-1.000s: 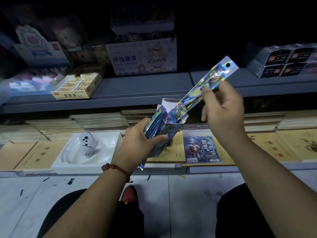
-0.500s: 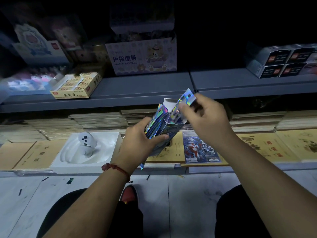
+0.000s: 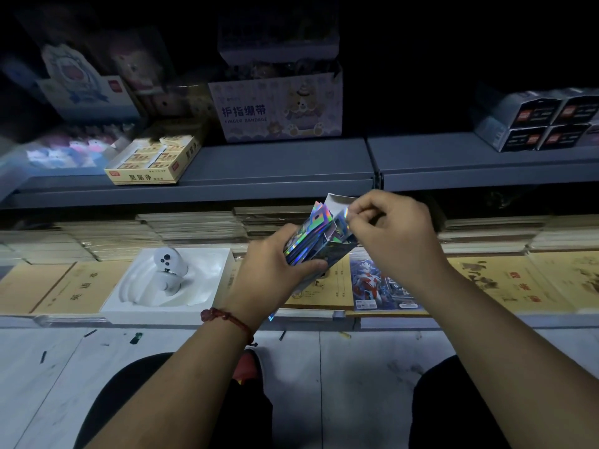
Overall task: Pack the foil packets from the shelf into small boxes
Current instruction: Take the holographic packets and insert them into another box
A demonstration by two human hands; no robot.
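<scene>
Right hand (image 3: 395,236) has pushed the foil packet (image 3: 342,219) into the box (image 3: 335,253).

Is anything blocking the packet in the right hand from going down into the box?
Nothing visible blocks it. The right hand pinches the foil packet at the mouth of the small box, whose flap stands open. Other packets in the left hand crowd the mouth's left side.

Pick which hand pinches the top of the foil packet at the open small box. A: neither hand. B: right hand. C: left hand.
B: the right hand pinches the top of the foil packet at the mouth of the small box; the left hand grips that box and the spare packets.
</scene>
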